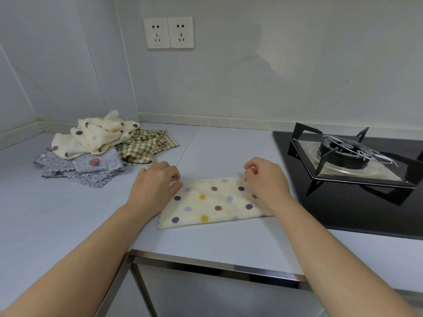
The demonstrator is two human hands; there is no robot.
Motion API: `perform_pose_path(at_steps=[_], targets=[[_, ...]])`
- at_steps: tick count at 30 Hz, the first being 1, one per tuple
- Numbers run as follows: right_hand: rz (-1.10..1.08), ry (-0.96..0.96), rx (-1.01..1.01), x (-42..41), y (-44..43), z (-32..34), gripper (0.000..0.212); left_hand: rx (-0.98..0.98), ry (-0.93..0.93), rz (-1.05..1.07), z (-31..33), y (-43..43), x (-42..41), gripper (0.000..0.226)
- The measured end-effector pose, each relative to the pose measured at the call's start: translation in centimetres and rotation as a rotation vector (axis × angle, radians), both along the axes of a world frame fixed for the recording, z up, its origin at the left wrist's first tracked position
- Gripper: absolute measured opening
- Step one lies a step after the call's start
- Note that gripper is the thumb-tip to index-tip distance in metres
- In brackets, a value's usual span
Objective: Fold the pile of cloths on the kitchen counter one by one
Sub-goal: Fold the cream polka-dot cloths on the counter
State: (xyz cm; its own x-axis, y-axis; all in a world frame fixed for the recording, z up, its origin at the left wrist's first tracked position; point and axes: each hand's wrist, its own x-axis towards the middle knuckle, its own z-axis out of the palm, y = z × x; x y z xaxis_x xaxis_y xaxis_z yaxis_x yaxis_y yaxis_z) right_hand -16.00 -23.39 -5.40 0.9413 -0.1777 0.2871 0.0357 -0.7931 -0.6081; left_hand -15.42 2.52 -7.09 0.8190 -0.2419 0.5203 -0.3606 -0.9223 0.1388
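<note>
A cream cloth with coloured dots [212, 203] lies flat on the counter in front of me, folded into a long rectangle. My left hand [156, 183] sits at its far left corner with fingers curled, pinching the cloth's edge. My right hand [265, 177] is at the far right corner, fingers bent and pinching the scalloped edge there. A loose pile of cloths [100, 147] sits at the back left: a cream dotted one on top, a grey-blue one underneath and a green checked one to the right.
A black gas hob with a metal pan support [352, 154] takes up the counter's right side, close to the cloth's right end. The counter's steel front edge [217, 269] runs just below. Two wall sockets [169, 32] are on the wall behind.
</note>
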Motion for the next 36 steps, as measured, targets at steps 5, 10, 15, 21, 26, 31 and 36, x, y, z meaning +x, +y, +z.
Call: perform_pose_path(at_steps=[5,10,15,21,26,31,36], targets=[[-0.004,0.084,-0.16,0.3,-1.5,0.1,0.032,-0.221,0.146,0.167,0.7,0.1,-0.4,0.018],[0.03,0.178,-0.206,0.5,-2.1,0.0,0.035,-0.197,0.375,0.124,1.4,0.6,0.0,0.011],[0.016,0.204,-0.204,0.6,-2.4,0.1,0.019,-0.216,0.404,0.108,1.5,0.7,0.2,0.014],[0.031,0.168,-0.154,0.6,-2.1,0.1,0.009,-0.181,0.403,0.061,1.5,0.8,0.2,0.012],[0.054,0.117,-0.065,0.6,-2.1,0.0,0.016,-0.167,0.414,0.037,1.7,0.8,0.0,0.009],[0.044,0.118,-0.03,0.6,-2.4,-0.1,0.01,-0.14,0.451,0.045,1.8,0.9,0.2,0.011],[0.032,0.158,-0.016,0.8,-2.6,-0.1,0.009,-0.162,0.442,0.038,1.9,0.7,0.0,0.008]])
